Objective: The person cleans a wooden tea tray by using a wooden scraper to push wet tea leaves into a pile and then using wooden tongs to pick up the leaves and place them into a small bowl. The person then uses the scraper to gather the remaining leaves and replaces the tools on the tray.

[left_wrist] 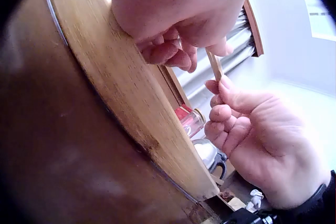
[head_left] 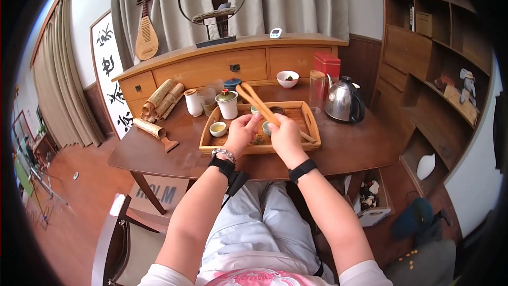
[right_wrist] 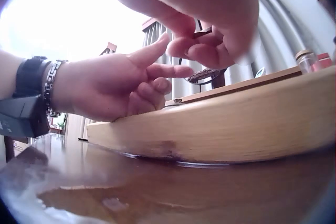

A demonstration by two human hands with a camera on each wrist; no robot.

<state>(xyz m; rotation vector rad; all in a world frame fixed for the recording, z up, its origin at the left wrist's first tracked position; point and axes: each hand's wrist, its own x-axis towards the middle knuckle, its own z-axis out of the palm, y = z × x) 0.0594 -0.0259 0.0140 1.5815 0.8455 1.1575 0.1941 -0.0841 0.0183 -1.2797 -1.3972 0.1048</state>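
Note:
My right hand (head_left: 286, 139) pinches a pair of light wooden tongs (head_left: 259, 104) between thumb and fingers. Their two arms slant up and to the left over the tray (head_left: 238, 150). Close beside it, my left hand (head_left: 242, 135) is held with the thumb raised and the index finger extended, nothing between them. In the right wrist view the left hand (right_wrist: 126, 85) has its fingertips right by the right hand's fingers. Inside the tray are a small cup of yellowish tea (head_left: 217, 129), a pale green cup (head_left: 267, 128) and some loose dark leaves (head_left: 258, 139).
A lidded white cup (head_left: 227, 107) stands at the tray's back left. Right of the tray are a steel kettle (head_left: 344, 100), a glass jar (head_left: 316, 92) and a red tin (head_left: 327, 65). Rolled bamboo slips (head_left: 161, 100) lie on the left, and a white bowl (head_left: 288, 79) sits behind.

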